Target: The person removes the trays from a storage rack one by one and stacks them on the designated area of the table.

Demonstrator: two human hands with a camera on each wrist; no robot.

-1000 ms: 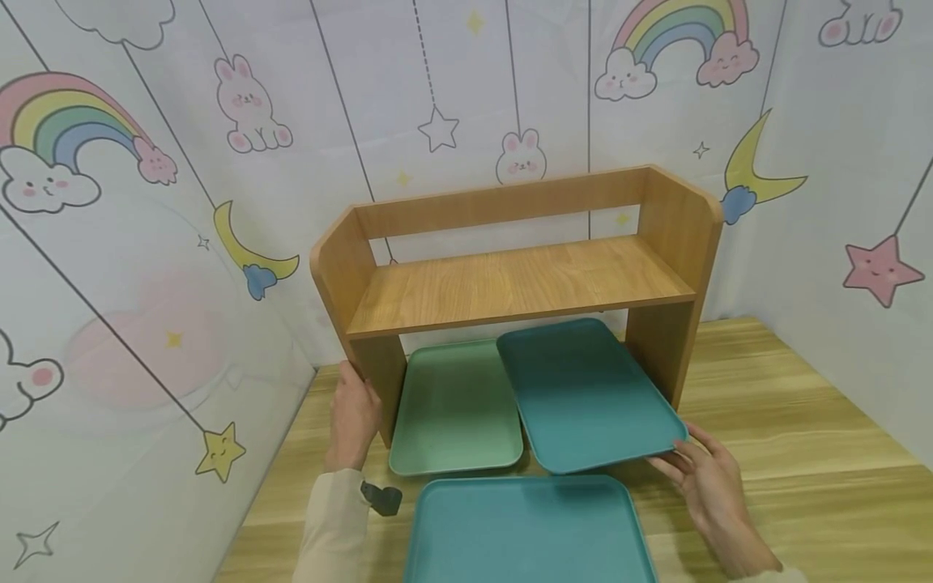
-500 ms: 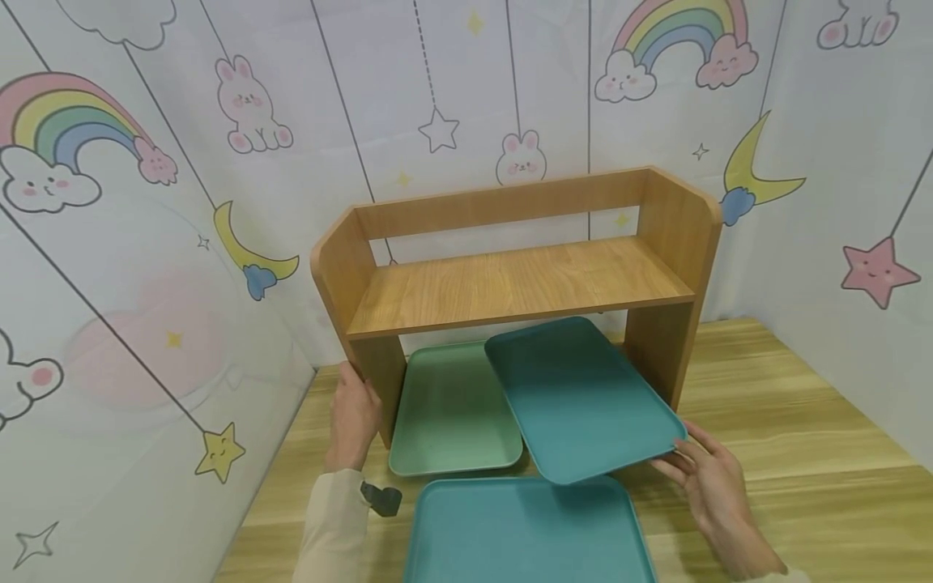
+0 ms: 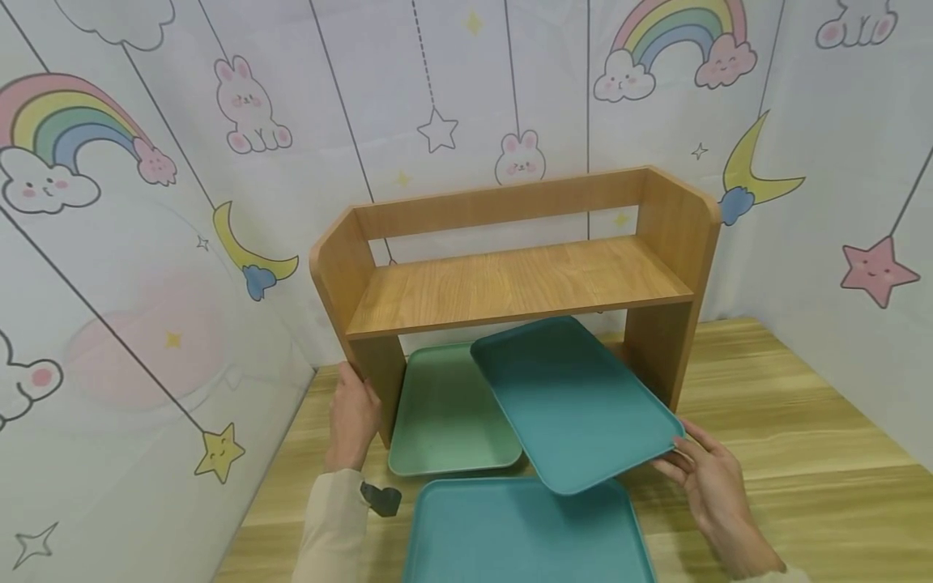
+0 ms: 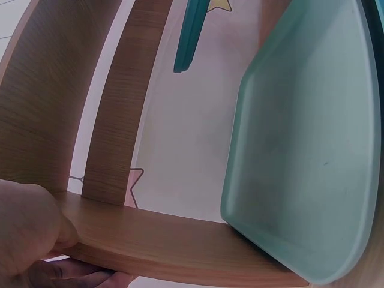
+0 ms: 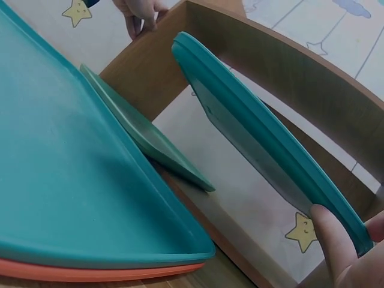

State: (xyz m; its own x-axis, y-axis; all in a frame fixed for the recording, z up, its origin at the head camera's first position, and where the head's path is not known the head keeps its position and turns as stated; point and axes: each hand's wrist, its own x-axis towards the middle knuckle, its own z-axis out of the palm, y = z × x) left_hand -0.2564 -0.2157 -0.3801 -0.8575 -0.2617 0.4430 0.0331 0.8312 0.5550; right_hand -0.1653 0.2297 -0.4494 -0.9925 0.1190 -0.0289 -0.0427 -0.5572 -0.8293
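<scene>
My right hand [image 3: 710, 486] pinches a teal tray [image 3: 583, 405] by its near right corner, with the thumb on one face in the right wrist view. The tray is tilted and angled, its far end under the board of a wooden desk shelf [image 3: 525, 279]. My left hand [image 3: 353, 417] grips the front edge of the shelf's left side panel, thumb on one side and fingers on the other in the left wrist view. Beneath the shelf, on the left, lies a pale green tray [image 3: 452, 421], partly covered by the held tray in the head view.
Another teal tray [image 3: 525, 534] lies in front of the shelf, with an orange tray [image 5: 108, 271] under it. The wooden table [image 3: 802, 453] extends to the right. Patterned white walls [image 3: 838, 202] enclose the back and both sides. The shelf's right panel [image 3: 659, 356] stands close beside the held tray.
The held teal tray has turned: its far end has swung left over the green tray, and its near left corner has come forward over the front tray. My left hand stays put.
</scene>
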